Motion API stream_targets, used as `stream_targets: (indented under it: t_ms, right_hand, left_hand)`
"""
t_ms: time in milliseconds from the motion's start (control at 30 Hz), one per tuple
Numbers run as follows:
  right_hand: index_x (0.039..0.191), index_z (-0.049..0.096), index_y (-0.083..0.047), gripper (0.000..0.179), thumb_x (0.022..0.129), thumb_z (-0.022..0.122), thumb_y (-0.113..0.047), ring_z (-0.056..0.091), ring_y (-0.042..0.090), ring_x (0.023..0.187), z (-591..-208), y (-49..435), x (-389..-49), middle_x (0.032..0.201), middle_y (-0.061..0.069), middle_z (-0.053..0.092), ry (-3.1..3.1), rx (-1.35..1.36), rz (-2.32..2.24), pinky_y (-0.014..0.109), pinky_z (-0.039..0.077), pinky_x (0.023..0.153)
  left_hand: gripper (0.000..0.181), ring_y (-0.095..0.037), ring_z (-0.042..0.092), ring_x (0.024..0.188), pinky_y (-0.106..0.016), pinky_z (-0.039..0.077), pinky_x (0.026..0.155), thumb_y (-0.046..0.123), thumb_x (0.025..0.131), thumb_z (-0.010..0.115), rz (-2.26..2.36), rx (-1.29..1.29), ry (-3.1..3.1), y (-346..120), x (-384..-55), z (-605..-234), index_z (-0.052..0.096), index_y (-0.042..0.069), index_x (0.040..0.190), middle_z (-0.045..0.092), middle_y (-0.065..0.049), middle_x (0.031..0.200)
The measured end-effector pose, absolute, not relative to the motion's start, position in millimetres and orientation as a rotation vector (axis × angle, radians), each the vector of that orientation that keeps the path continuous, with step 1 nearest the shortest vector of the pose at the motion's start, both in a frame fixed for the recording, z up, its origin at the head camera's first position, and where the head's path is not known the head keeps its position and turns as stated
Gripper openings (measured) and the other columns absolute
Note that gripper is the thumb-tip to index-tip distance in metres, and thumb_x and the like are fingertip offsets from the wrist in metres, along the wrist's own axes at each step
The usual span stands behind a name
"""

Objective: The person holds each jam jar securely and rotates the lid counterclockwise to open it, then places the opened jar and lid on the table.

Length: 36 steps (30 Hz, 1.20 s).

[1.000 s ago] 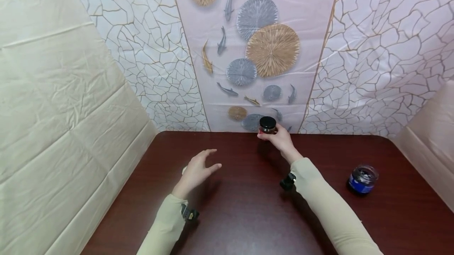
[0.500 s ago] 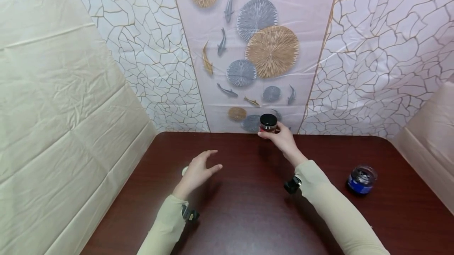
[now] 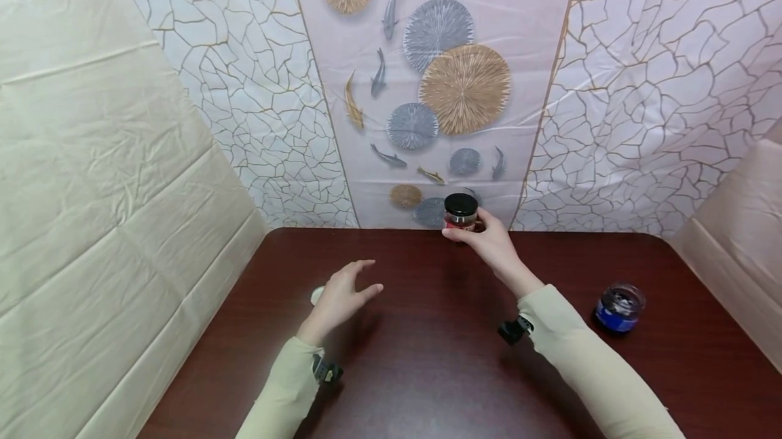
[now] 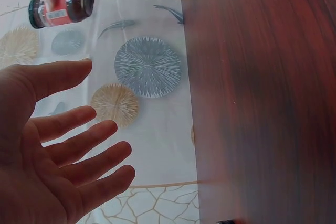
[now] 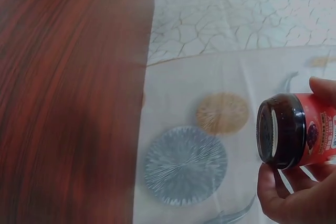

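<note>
My right hand [image 3: 491,242] grips a small glass jar [image 3: 461,218] with a black lid and a red label, thumb on one side and fingers on the other. It is held upright above the table's far edge. In the right wrist view the dark base of the jar [image 5: 283,130] and its printed label show. My left hand [image 3: 338,300] hovers over the left part of the table with fingers spread and thumb apart, holding nothing. A small pale round object [image 3: 316,295] lies beyond it, partly covered by that hand.
On the right of the dark wooden table [image 3: 415,371] stands a lidless glass jar [image 3: 620,308] with a blue label and dark contents. A patterned cloth backdrop [image 3: 379,174] rises behind the far edge, and a cream cloth wall [image 3: 122,235] runs along the left.
My right hand has raised the red-labelled jar slightly, and its forearm has swung a little to the right. My left hand stays nearly still.
</note>
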State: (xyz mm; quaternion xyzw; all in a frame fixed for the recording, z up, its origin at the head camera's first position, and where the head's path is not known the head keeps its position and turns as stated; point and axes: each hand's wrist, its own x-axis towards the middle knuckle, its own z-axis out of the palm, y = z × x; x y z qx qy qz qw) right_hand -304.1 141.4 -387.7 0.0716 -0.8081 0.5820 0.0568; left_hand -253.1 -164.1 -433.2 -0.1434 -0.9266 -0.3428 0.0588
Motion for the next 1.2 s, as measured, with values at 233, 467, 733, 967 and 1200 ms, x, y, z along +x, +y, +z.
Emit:
stream_targets:
  t_ms: [233,467,733,967,1200]
  right_hand:
    - [0.139,0.055,-0.016,0.068,0.083,0.082,-0.043,0.051,0.028,0.122,-380,139,-289,0.134,0.010,0.058,-2.466,0.283,1.753,0.048,0.043,0.099]
    - [0.140,0.057,-0.019,0.066,0.083,0.083,-0.040,0.049,0.026,0.127,-378,136,-276,0.135,0.009,0.059,-2.465,0.331,1.786,0.048,0.041,0.102]
    - [0.133,0.063,-0.020,0.059,0.081,0.085,-0.035,0.055,0.021,0.112,-386,133,-259,0.124,0.006,0.065,-2.453,0.372,1.803,0.038,0.045,0.092]
    - [0.128,0.065,-0.023,0.054,0.080,0.086,-0.035,0.059,0.023,0.104,-392,129,-245,0.116,0.003,0.068,-2.450,0.421,1.805,0.039,0.049,0.086]
    - [0.133,0.062,-0.025,0.057,0.081,0.085,-0.036,0.062,0.024,0.102,-393,125,-234,0.115,0.003,0.069,-2.493,0.462,1.811,0.040,0.050,0.086]
  left_hand:
    - [0.055,-0.031,0.056,0.127,-0.050,0.046,0.104,0.032,0.093,0.074,-1.027,-0.446,-2.804,-163,-251,-431,0.057,0.009,0.141,0.061,-0.015,0.136]
    - [0.056,-0.029,0.056,0.128,-0.049,0.046,0.104,0.035,0.094,0.073,-1.016,-0.463,-2.787,-159,-245,-425,0.057,0.012,0.142,0.061,-0.012,0.137]
    - [0.056,-0.027,0.058,0.125,-0.046,0.047,0.103,0.036,0.094,0.073,-1.015,-0.571,-2.678,-147,-239,-408,0.058,0.011,0.141,0.062,-0.012,0.135]
    - [0.055,-0.026,0.057,0.126,-0.044,0.046,0.105,0.036,0.094,0.072,-1.074,-0.668,-2.611,-132,-234,-388,0.057,0.013,0.142,0.062,-0.008,0.136]
    - [0.054,-0.020,0.057,0.127,-0.040,0.046,0.105,0.035,0.095,0.071,-1.033,-0.782,-2.535,-118,-228,-371,0.057,0.014,0.143,0.063,-0.005,0.135]
